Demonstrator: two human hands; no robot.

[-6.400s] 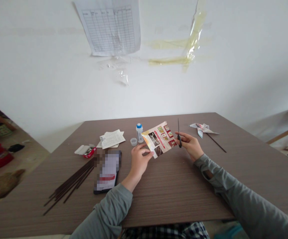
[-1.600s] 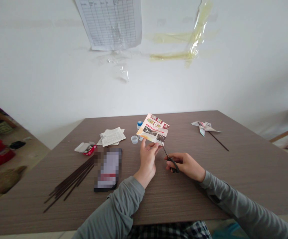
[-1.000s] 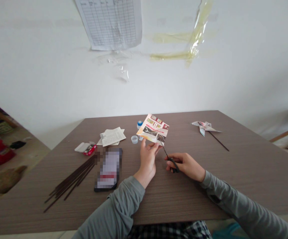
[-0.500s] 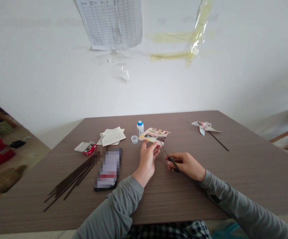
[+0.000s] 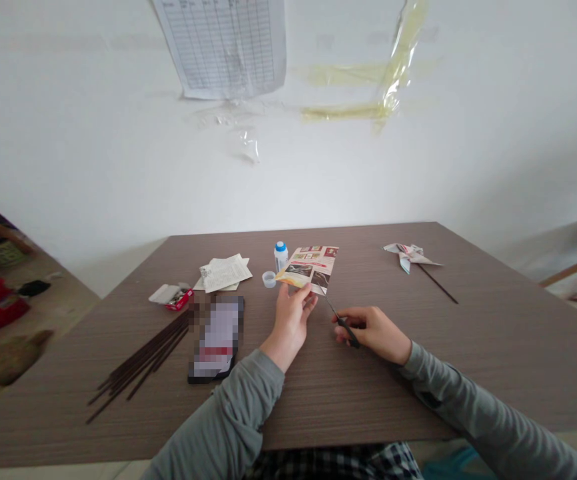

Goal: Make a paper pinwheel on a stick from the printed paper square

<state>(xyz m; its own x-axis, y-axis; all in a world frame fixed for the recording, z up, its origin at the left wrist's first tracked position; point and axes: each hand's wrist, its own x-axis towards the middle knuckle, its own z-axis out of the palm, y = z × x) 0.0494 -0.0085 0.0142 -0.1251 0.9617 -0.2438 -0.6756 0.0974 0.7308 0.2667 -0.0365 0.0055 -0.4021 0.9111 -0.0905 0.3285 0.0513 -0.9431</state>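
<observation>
Our left hand [image 5: 288, 327] stands near the middle of the desk [image 5: 368, 407], its fingers pinching the lower edge of a printed paper sheet [image 5: 307, 269], which is held up tilted over the desk, towards the far edge. The fingers of our right hand [image 5: 373, 333] curl closed around the handles of dark scissors [image 5: 344, 327], whose tips sit just beside the sheet's lower corner. Past the sheet stand a blue-capped plastic bottle [image 5: 281, 257] and a small clear cup [image 5: 269, 279], with a paper pinwheel [image 5: 408, 257] on a dark stick towards the right
</observation>
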